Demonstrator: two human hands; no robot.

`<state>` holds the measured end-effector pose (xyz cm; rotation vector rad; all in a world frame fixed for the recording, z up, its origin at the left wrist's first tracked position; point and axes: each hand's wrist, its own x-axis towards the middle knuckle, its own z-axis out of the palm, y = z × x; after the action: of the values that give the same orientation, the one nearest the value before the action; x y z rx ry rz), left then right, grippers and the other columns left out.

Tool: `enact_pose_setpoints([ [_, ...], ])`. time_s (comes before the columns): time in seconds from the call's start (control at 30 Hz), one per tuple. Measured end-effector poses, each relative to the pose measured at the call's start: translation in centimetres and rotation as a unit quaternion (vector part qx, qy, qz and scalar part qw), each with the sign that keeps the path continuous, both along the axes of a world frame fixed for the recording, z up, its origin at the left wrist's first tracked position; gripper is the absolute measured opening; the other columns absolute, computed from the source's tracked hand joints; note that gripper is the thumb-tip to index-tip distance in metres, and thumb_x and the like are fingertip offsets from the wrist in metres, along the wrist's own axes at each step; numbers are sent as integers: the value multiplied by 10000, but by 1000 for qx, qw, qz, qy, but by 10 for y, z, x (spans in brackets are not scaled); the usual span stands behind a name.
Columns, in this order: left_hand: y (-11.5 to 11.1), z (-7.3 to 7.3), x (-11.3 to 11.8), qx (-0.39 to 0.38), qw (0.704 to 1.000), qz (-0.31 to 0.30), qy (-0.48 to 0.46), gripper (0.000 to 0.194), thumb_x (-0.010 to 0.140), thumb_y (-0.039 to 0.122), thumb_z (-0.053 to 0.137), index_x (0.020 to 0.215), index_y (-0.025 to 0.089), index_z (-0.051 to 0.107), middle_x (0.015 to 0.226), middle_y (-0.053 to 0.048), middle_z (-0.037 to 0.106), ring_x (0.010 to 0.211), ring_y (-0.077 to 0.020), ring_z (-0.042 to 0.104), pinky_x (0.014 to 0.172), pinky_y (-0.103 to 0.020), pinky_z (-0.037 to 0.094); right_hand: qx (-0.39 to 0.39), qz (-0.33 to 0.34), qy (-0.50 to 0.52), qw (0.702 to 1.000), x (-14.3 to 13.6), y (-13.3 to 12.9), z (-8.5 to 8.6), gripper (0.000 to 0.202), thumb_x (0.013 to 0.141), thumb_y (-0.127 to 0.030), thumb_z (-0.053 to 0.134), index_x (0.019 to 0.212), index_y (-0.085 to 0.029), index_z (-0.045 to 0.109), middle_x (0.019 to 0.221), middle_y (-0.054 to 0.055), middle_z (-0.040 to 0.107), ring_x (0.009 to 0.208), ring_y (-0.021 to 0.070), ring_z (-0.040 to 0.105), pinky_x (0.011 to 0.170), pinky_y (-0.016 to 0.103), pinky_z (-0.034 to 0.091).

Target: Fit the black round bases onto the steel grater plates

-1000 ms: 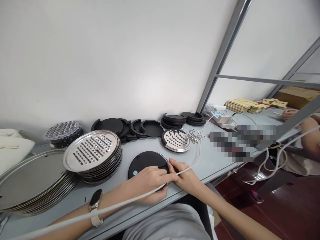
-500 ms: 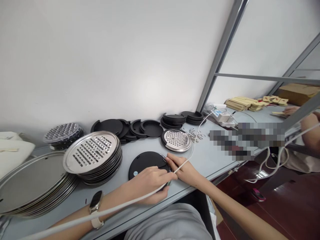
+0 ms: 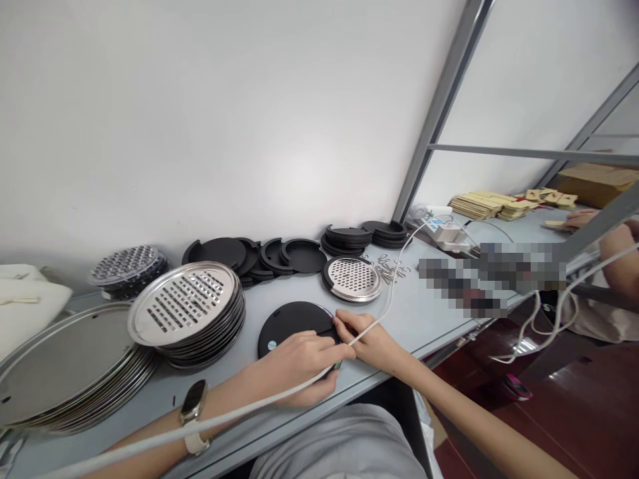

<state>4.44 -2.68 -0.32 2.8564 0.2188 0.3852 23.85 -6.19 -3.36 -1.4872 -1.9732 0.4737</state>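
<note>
On the grey bench (image 3: pixel 279 291), a stiff black disc (image 3: pixel 294 319)

Looks light, slightly slick; I'd take it by the rim. The left hand (image 3: pixel 302 362) curls over it, the right hand (image 3: pixel 367 339) fingers its right edge; whether either grips, I can't tell.
</note>
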Motion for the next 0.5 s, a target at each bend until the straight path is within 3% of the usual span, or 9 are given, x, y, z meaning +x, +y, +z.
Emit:
enact_pose_setpoints([
  [0.23,-1,1,0,4,1000,5,3,251,866,155,482,1108,216,505,830,-10,598,735,-160,549,769,-276,431,6,-3,4,1000,1,0,0,254,954,-292,368,716,-216,412,536,-64,344,474,102,312,503,239,250],
  [0.5,-1,3,0,10,1000,7,15,272,862,152,488,1127,217,502,811,-7,588,742,-169,558,734,-277,442,4,-7,-6,1000,1,1,-1,244,975,-300,343,752,-218,400,551,-64,351,478,110,352,517,243,261],
])
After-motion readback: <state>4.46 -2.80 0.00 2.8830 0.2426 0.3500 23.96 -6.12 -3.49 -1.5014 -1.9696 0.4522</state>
